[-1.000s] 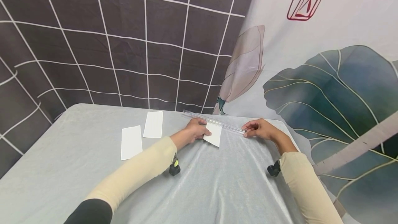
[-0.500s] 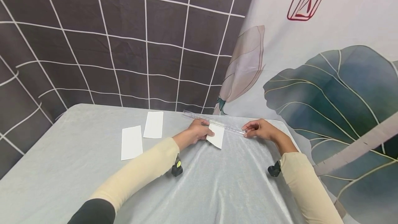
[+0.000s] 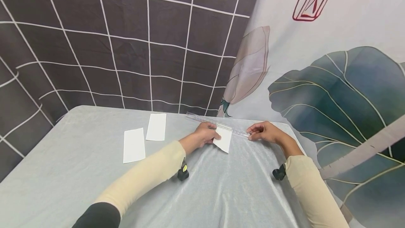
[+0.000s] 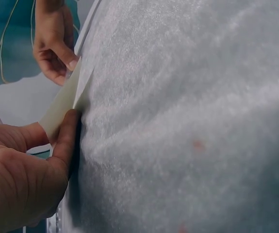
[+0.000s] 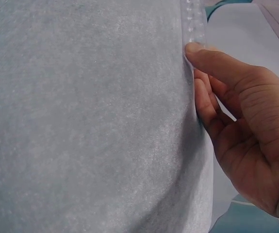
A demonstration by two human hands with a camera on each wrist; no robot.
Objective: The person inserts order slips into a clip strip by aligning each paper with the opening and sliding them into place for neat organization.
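Note:
My left hand point(image 3: 206, 133) pinches a small white paper point(image 3: 224, 139) between thumb and fingers. In the left wrist view the paper point(image 4: 61, 108) stands tilted off the cloth, its far corner close to the other hand. A clear plastic ruler point(image 3: 233, 130) lies slantwise at the back of the table, and the paper's upper edge runs along it. With thumb and fingers, my right hand point(image 3: 266, 132) grips the ruler's right end. The right wrist view has the thumb on top of the ruler point(image 5: 193, 22).
Two white paper rectangles, one nearer point(image 3: 134, 145) and one farther point(image 3: 156, 126), lie to the left on the grey cloth-covered table point(image 3: 79, 150). A dark grid-patterned curtain point(image 3: 126, 45) hangs behind, and a leaf-print curtain point(image 3: 316, 97) borders the right side.
My left hand has shifted a little to the right along the ruler, taking the paper with it. The right hand and the ruler keep their place.

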